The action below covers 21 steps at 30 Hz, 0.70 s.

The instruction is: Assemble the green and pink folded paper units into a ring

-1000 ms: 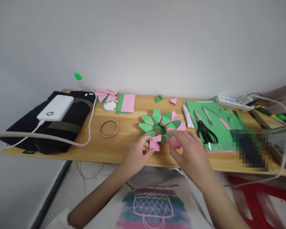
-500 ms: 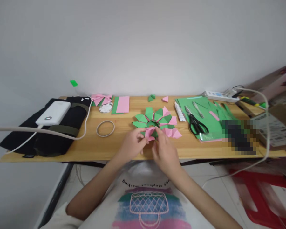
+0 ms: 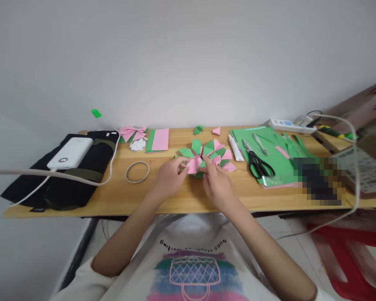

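Note:
A ring of folded green and pink paper petals, a paper flower [image 3: 208, 147], lies on the wooden table in front of me. My left hand [image 3: 172, 174] is closed on a pink paper petal [image 3: 193, 165] at the flower's near left side, thumb and fingers pinching its left edge. On the other side of that petal, my right hand [image 3: 217, 182] has its fingers pressed together on the flower's near edge. The right fingertips partly cover the paper there.
Left: a wire ring [image 3: 137, 172], a power bank [image 3: 70, 152] on black cloth, stacked paper [image 3: 161, 139] and a round white dish [image 3: 138, 144]. Right: a glue tube [image 3: 236, 147], scissors [image 3: 258, 164] and green sheets [image 3: 277, 165]. A white cable [image 3: 357, 175] hangs at the far right.
The pink petal between my hands has moved up and lies flatter against the flower. Both hands have shifted slightly away from me with it.

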Each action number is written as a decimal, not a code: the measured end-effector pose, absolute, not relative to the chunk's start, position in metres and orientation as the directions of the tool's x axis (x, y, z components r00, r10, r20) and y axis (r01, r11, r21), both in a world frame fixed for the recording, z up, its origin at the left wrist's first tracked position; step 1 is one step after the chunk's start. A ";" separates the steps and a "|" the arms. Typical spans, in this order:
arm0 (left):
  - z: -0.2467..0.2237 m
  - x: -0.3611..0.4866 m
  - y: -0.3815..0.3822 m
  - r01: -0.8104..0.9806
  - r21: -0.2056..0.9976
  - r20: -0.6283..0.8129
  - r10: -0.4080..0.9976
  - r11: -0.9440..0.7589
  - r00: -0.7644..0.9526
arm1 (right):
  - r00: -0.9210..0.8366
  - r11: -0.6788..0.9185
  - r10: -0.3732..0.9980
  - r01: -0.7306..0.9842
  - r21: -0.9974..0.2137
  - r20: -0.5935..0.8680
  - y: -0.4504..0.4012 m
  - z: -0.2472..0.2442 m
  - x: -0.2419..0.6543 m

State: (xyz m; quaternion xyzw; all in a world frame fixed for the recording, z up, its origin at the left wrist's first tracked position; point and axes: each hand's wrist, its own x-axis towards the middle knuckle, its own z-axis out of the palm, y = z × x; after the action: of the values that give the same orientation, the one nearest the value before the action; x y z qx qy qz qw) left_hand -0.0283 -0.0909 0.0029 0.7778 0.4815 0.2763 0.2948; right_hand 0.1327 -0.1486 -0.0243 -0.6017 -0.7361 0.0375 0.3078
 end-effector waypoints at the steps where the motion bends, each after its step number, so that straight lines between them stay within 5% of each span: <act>1: 0.001 -0.029 -0.091 0.580 0.722 0.160 0.907 -0.377 0.390 | -0.082 0.281 0.905 0.854 -0.439 0.418 -0.150 -0.026 0.134; 6: -0.005 -0.031 -0.096 0.549 0.710 0.225 0.881 -0.441 0.416 | -0.016 0.292 0.868 0.824 -0.485 0.496 -0.159 -0.012 0.138; 9: -0.007 -0.031 -0.100 0.531 0.691 0.264 0.855 -0.490 0.446 | -0.012 0.272 0.834 0.879 -0.392 0.552 -0.157 0.007 0.146; 12: -0.008 -0.031 -0.104 0.503 0.677 0.294 0.824 -0.537 0.483 | -0.171 0.312 0.904 0.890 -0.332 0.392 -0.143 0.019 0.156; 15: -0.008 -0.032 -0.107 0.488 0.677 0.305 0.814 -0.551 0.495 | -0.327 0.400 0.914 0.824 -0.402 0.241 -0.126 0.019 0.163; 21: -0.010 -0.034 -0.108 0.479 0.707 0.261 0.821 -0.521 0.507 | -0.419 0.458 0.886 0.723 -0.517 0.199 -0.125 0.022 0.170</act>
State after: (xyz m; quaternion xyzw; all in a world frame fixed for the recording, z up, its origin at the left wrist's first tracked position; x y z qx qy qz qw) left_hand -0.0337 -0.1084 -0.0104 0.8193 0.3968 0.2984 0.2867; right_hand 0.1696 -0.1248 0.0217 -0.4888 -0.8231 0.1789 0.2272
